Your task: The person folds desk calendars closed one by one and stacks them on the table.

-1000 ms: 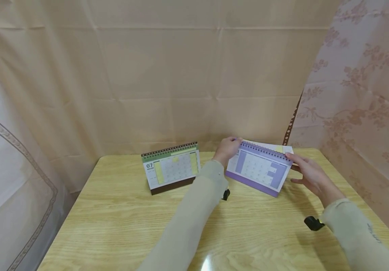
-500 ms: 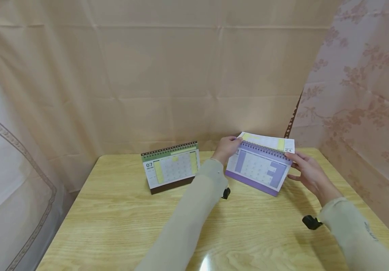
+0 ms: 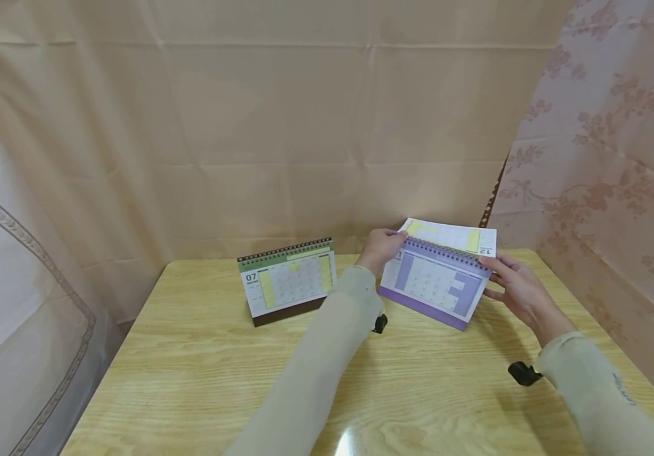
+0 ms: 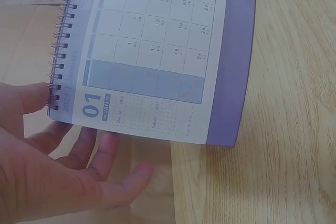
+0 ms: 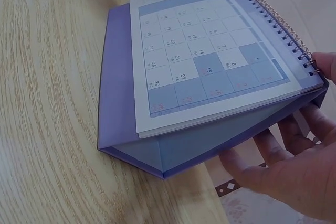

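A purple spiral-bound desk calendar [image 3: 432,282] stands as a tent on the table's right half, its January page facing me in the left wrist view. At its upper left corner, my left hand [image 3: 382,247] pinches the spiral edge, thumb on the rings [image 4: 55,77] and fingers behind. My right hand [image 3: 523,294] grips the upper right corner; in the right wrist view its thumb lies at the coil end and the fingers reach round the purple back board [image 5: 236,140]. Behind the spiral a white page [image 3: 446,234] marked 12, upside down with yellow columns, sticks up.
A second desk calendar [image 3: 292,282], green-topped with a dark brown base and showing 07, stands to the left, near my left sleeve. The wooden table [image 3: 190,367] ends at a beige curtain [image 3: 281,158] behind. Patterned cloth [image 3: 606,190] hangs at the right.
The white page behind the purple calendar has swung up and shows more above the spiral. Both hands stay at the corners; the right one has shifted very slightly. The green calendar has not moved.
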`<state>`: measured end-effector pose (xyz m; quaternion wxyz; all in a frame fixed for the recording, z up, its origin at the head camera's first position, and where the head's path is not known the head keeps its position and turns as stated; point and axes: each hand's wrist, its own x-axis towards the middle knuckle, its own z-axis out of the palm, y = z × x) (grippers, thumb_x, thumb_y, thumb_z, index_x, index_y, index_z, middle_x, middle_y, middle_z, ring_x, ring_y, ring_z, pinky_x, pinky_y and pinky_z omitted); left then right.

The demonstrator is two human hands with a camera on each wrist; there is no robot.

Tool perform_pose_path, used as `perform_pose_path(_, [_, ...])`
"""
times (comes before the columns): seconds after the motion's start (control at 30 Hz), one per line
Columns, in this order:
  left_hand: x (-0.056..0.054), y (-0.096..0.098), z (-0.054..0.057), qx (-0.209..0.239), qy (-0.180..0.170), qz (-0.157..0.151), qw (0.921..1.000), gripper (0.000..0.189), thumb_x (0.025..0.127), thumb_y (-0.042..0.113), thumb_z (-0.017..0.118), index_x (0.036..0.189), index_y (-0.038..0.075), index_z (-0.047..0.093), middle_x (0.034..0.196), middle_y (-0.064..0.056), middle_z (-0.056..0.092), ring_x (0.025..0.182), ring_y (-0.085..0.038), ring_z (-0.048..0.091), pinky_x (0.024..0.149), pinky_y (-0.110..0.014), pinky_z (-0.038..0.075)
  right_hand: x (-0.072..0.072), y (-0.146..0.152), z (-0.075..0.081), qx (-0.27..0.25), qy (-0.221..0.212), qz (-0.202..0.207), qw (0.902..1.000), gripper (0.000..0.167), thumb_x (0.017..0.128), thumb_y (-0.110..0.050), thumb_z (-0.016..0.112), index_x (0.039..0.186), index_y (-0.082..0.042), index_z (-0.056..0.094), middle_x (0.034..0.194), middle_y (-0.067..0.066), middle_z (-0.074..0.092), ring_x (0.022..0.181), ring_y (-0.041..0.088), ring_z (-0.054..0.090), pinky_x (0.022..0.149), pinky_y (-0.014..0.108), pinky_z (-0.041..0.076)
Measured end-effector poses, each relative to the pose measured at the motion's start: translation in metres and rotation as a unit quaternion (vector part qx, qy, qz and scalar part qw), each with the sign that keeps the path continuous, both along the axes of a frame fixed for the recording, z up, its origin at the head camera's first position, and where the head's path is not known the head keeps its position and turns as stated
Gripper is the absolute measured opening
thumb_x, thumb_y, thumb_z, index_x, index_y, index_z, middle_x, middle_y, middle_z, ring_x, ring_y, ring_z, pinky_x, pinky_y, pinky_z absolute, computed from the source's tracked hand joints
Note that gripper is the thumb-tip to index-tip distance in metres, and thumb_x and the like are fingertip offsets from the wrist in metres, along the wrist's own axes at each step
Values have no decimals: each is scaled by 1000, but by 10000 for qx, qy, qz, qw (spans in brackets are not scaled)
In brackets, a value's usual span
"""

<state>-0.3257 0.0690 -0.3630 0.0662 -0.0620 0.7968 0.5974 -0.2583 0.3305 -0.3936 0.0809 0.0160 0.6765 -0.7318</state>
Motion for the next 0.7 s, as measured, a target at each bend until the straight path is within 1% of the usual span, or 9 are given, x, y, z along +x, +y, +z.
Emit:
perform_pose_path(0.03, [0, 0, 0, 45, -20, -1, 10000, 40, 100, 36, 66, 128, 8, 69, 104, -5, 70, 90, -19, 63, 90, -37, 51, 0, 0, 0, 10, 14, -4, 10000, 30, 103, -34, 62, 127, -20, 49, 104, -12, 69, 101, 6, 59, 82, 29, 53])
perform_pose_path(0.27, [-1, 1, 4, 118, 135, 34, 9998, 34, 100, 29, 67, 124, 4, 69, 99, -7, 69, 87, -21, 65, 88, -38, 53, 1, -1, 1, 56, 122, -69, 9999, 33, 101, -34, 64, 128, -22, 49, 106, -12, 68, 103, 7, 58, 82, 28, 53])
perform_pose_path(0.47, [3, 1, 7, 86, 88, 74, 9999, 34, 100, 29, 67, 124, 5, 69, 99, -6, 69, 88, -20, 64, 88, -38, 52, 1, 0, -1, -20, 251, -60, 9997, 28, 103, -30, 63, 127, -22, 51, 105, -12, 69, 101, 6, 60, 81, 27, 53])
perform_pose_path(0.7, [3, 3, 7, 63, 67, 187, 9998, 32, 100, 29, 66, 124, 8, 68, 96, -5, 69, 89, -21, 65, 87, -39, 52, 0, -2, -3, -300, 629, -108, 9975, 26, 103, -22, 63, 127, -19, 54, 105, -12, 72, 98, 4, 64, 84, 20, 51])
